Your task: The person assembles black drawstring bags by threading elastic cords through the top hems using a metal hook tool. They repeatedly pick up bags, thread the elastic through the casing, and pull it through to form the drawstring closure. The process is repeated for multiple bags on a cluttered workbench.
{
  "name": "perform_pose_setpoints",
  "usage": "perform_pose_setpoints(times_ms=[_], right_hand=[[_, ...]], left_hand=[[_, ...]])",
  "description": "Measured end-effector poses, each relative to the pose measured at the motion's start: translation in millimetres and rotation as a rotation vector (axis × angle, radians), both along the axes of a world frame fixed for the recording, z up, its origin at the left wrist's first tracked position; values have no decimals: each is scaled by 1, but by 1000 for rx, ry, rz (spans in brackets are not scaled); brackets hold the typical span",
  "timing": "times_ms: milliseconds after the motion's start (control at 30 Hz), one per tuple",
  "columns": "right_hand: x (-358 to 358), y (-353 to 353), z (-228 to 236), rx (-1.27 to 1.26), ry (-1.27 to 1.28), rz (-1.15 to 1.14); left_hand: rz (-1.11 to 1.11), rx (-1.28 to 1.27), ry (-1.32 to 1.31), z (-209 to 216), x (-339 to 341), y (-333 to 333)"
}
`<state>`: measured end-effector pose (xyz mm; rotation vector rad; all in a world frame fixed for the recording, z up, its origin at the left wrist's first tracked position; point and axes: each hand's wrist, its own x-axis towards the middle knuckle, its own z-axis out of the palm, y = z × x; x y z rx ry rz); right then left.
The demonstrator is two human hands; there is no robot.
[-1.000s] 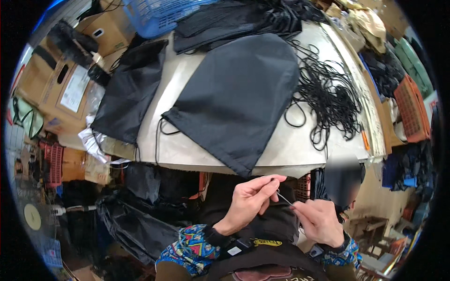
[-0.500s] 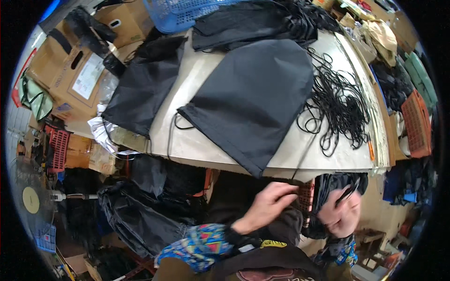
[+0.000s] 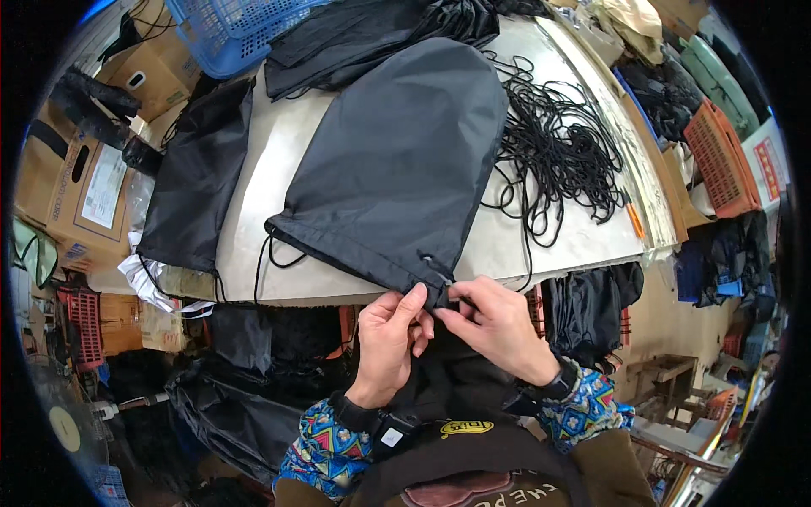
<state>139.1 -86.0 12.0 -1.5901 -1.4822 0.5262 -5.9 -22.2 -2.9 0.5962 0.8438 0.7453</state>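
Observation:
A black drawstring bag lies flat on the white table, its hemmed opening toward me and its near right corner over the front edge. My left hand pinches that corner between thumb and fingers. Close beside it, my right hand is closed at the same corner, thumb and forefinger on the cloth. A small greyish piece shows at the hem just above my fingertips; its kind is unclear. From the bag's left corner hangs a loop of black cord. A tangled heap of black cords lies to the right.
Another black drawstring bag lies at the left, with more folded black bags at the back. A blue plastic basket stands behind. An orange pen-like tool lies by the right edge. Cardboard boxes stand at the left.
Both hands have come up to the bag's near right corner and gripped it. My right hand came from the right, where it held a dark thin item. The view has shifted slightly.

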Motion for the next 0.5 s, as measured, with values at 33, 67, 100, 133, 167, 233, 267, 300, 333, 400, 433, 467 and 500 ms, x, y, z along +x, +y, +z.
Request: perform_pose_setpoints(times_ms=[33, 67, 100, 133, 167, 233, 267, 300, 333, 400, 433, 467, 500], right_hand=[[-2, 2, -1, 38, -22, -2], [0, 1, -2, 58, -55, -15], [2, 2, -3, 80, -86, -24], [3, 2, -4, 102, -117, -33], [3, 3, -4, 74, -78, -62], [5, 4, -2, 77, -71, -40], [6, 3, -1, 78, -68, -31], [7, 3, 2, 65, -109, -42], [8, -1, 6, 52, -150, -54], [11, -9, 15, 39, -244, -49], [13, -14, 19, 39, -297, -31], [13, -18, 23, 39, -350, -12], [12, -21, 25, -21, -386, -13]], left_hand=[[3, 7, -7, 2, 1, 0], [7, 14, -13, 5, 1, 0], [10, 46, -27, 7, -1, 2], [1, 24, -34, 11, -1, 2], [-9, 2, -42, 16, 1, 3], [0, -35, -57, 16, 4, 4], [13, -51, -64, 13, 7, 5], [34, -67, -70, 10, 8, 6], [55, -64, -75, 7, 9, 7], [93, -60, -86, 3, 10, 9], [92, -72, -85, 3, 11, 9], [93, -83, -82, 3, 12, 8], [83, -93, -83, 3, 15, 8]])
